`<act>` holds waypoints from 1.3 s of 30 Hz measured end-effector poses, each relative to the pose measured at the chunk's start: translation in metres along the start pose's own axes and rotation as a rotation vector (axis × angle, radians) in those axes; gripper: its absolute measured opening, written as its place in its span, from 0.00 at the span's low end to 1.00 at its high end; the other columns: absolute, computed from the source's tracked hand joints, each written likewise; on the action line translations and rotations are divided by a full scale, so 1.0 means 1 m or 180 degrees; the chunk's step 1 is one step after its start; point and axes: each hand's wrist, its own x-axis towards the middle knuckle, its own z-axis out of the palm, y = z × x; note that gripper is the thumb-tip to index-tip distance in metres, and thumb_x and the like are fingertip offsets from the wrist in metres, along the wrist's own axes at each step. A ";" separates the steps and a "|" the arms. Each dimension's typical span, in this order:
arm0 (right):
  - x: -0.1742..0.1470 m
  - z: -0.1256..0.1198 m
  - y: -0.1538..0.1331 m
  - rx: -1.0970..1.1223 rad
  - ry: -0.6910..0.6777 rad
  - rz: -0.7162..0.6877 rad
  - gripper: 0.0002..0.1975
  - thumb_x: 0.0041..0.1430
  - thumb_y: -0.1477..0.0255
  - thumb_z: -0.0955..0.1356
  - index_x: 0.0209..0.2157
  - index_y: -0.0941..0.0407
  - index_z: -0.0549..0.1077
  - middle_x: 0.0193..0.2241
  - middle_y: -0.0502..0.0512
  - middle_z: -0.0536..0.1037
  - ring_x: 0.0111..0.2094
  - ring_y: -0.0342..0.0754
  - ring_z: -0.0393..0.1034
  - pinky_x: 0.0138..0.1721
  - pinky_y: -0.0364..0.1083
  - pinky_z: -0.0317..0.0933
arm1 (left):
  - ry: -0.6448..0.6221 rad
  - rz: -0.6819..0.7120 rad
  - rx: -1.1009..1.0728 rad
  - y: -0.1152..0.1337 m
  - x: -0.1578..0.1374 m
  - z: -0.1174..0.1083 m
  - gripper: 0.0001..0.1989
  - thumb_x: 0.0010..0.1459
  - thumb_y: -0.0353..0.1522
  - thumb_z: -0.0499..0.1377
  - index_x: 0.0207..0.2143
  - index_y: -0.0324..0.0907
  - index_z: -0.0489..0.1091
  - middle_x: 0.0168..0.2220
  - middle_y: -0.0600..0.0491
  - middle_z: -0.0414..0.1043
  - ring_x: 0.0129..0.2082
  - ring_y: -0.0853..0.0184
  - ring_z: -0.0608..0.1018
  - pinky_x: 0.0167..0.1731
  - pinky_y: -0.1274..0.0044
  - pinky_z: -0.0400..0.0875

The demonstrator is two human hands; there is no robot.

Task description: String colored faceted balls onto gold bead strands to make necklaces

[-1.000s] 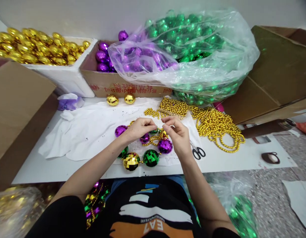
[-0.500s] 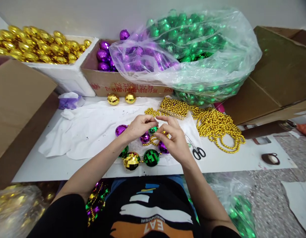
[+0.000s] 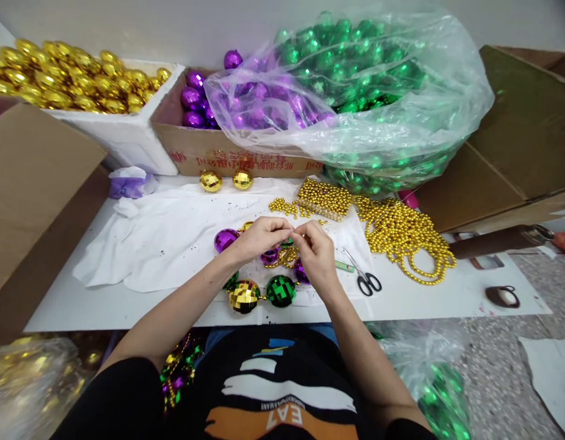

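My left hand (image 3: 262, 237) and my right hand (image 3: 317, 249) meet fingertip to fingertip above the white cloth, both pinched closed. What lies between the fingertips is too small to make out. Below and around them lies a loop of large faceted balls: a gold ball (image 3: 244, 296) and a green ball (image 3: 281, 290) at the front, a purple ball (image 3: 226, 240) at the left. Small gold beads join the front balls. My hands hide part of the loop. To the right of my right hand are black-handled scissors (image 3: 368, 283) and a green strip-like tool (image 3: 344, 266).
Behind stand a white box (image 3: 121, 137) of gold balls, a cardboard box (image 3: 245, 153) of purple balls and a clear bag (image 3: 424, 104) of green balls. Gold bead strands (image 3: 401, 235), a dark bottle (image 3: 497, 241) and a tape roll (image 3: 502, 296) lie at right. Two gold balls (image 3: 226, 180) rest behind the hands.
The fingers of my right hand, spread before, have closed into a pinch against my left fingertips. The green tool beside the scissors now shows more. The view has shifted slightly.
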 end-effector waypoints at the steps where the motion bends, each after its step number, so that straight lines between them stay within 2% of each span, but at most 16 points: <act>1: 0.001 0.000 0.001 0.0061 0.0073 -0.0003 0.09 0.63 0.70 0.66 0.27 0.54 0.67 0.29 0.49 0.67 0.32 0.45 0.63 0.36 0.45 0.57 | 0.0063 0.0033 0.0047 0.000 0.000 0.000 0.09 0.53 0.36 0.59 0.28 0.38 0.69 0.19 0.61 0.58 0.19 0.76 0.58 0.21 0.80 0.51; 4: 0.003 -0.002 0.004 0.0297 0.0131 0.0129 0.09 0.61 0.70 0.66 0.27 0.54 0.68 0.27 0.48 0.67 0.31 0.45 0.62 0.34 0.45 0.56 | 0.0124 0.0104 0.0176 -0.002 0.000 -0.001 0.09 0.53 0.36 0.60 0.28 0.38 0.70 0.21 0.59 0.62 0.21 0.76 0.61 0.22 0.80 0.54; 8: 0.007 -0.008 0.005 0.0568 -0.0046 0.0394 0.09 0.59 0.70 0.67 0.25 0.54 0.67 0.22 0.46 0.65 0.27 0.43 0.59 0.31 0.44 0.55 | -0.0073 0.0196 0.0375 -0.005 -0.001 -0.005 0.09 0.54 0.36 0.60 0.29 0.38 0.71 0.22 0.58 0.65 0.22 0.75 0.63 0.24 0.80 0.57; 11: 0.010 -0.012 0.008 0.0783 0.0098 0.0502 0.09 0.58 0.69 0.67 0.25 0.54 0.66 0.22 0.46 0.65 0.26 0.43 0.58 0.31 0.44 0.55 | -0.0251 0.0245 0.0601 -0.005 -0.003 -0.007 0.08 0.54 0.35 0.60 0.28 0.38 0.71 0.24 0.57 0.67 0.24 0.74 0.65 0.25 0.80 0.59; 14: 0.012 -0.017 0.010 0.0811 0.0186 0.0554 0.09 0.59 0.68 0.67 0.25 0.54 0.66 0.22 0.46 0.65 0.26 0.44 0.59 0.31 0.45 0.57 | -0.0368 0.0249 0.0537 -0.007 -0.003 -0.008 0.08 0.56 0.36 0.59 0.29 0.39 0.69 0.24 0.57 0.65 0.24 0.74 0.65 0.25 0.80 0.59; 16: 0.012 -0.022 0.009 0.0560 0.0098 0.0391 0.09 0.59 0.68 0.67 0.26 0.54 0.68 0.24 0.48 0.68 0.29 0.46 0.63 0.34 0.46 0.59 | -0.0168 0.0257 0.0500 -0.011 0.000 -0.008 0.08 0.56 0.35 0.58 0.29 0.39 0.68 0.23 0.59 0.63 0.23 0.75 0.63 0.25 0.80 0.58; 19: 0.010 -0.028 0.002 -0.0141 -0.0088 -0.0120 0.07 0.59 0.68 0.69 0.27 0.53 0.73 0.36 0.53 0.75 0.41 0.52 0.67 0.45 0.52 0.61 | 0.0315 0.0318 0.0545 -0.017 0.007 -0.005 0.07 0.55 0.33 0.58 0.28 0.39 0.67 0.24 0.58 0.65 0.24 0.74 0.64 0.26 0.80 0.58; 21: 0.011 -0.029 -0.004 -0.0425 -0.0128 -0.0361 0.07 0.59 0.68 0.70 0.28 0.52 0.74 0.42 0.53 0.76 0.48 0.54 0.66 0.50 0.54 0.59 | 0.0428 0.0344 0.0507 -0.017 0.012 -0.002 0.06 0.55 0.32 0.58 0.28 0.39 0.68 0.25 0.57 0.67 0.26 0.73 0.66 0.28 0.79 0.60; 23: 0.014 -0.026 -0.008 -0.0378 -0.0148 -0.0403 0.07 0.60 0.68 0.70 0.28 0.52 0.74 0.43 0.54 0.76 0.49 0.54 0.66 0.51 0.55 0.59 | 0.0386 0.0386 0.0428 -0.015 0.014 0.002 0.06 0.54 0.32 0.59 0.27 0.38 0.69 0.25 0.56 0.68 0.26 0.73 0.66 0.28 0.79 0.60; 27: 0.023 -0.016 -0.004 0.0175 -0.0170 -0.0096 0.08 0.58 0.69 0.69 0.26 0.53 0.72 0.39 0.53 0.77 0.45 0.51 0.70 0.49 0.53 0.61 | 0.0114 0.0476 0.0274 -0.008 0.013 0.007 0.06 0.53 0.33 0.60 0.28 0.38 0.72 0.25 0.57 0.68 0.26 0.74 0.65 0.28 0.79 0.58; 32: 0.029 -0.008 0.003 0.0707 -0.0230 0.0317 0.06 0.54 0.71 0.69 0.25 0.55 0.73 0.29 0.50 0.76 0.36 0.47 0.70 0.42 0.48 0.63 | -0.0232 0.0354 0.0150 -0.007 0.009 0.004 0.07 0.52 0.34 0.60 0.28 0.38 0.72 0.24 0.57 0.67 0.25 0.74 0.65 0.28 0.79 0.58; 34: 0.030 -0.007 0.004 0.0828 -0.0254 0.0417 0.05 0.53 0.71 0.69 0.25 0.55 0.73 0.26 0.49 0.75 0.33 0.46 0.69 0.40 0.47 0.63 | -0.0172 0.0291 0.0100 -0.009 0.009 0.004 0.07 0.51 0.34 0.61 0.28 0.38 0.72 0.24 0.57 0.67 0.25 0.74 0.65 0.28 0.79 0.58; 39: 0.025 -0.002 0.008 0.1099 -0.0207 0.0623 0.06 0.55 0.69 0.68 0.27 0.55 0.73 0.26 0.49 0.74 0.31 0.44 0.68 0.35 0.45 0.64 | 0.0317 0.0303 0.0066 -0.012 0.011 0.006 0.09 0.50 0.36 0.62 0.24 0.38 0.69 0.22 0.59 0.64 0.23 0.75 0.62 0.26 0.79 0.56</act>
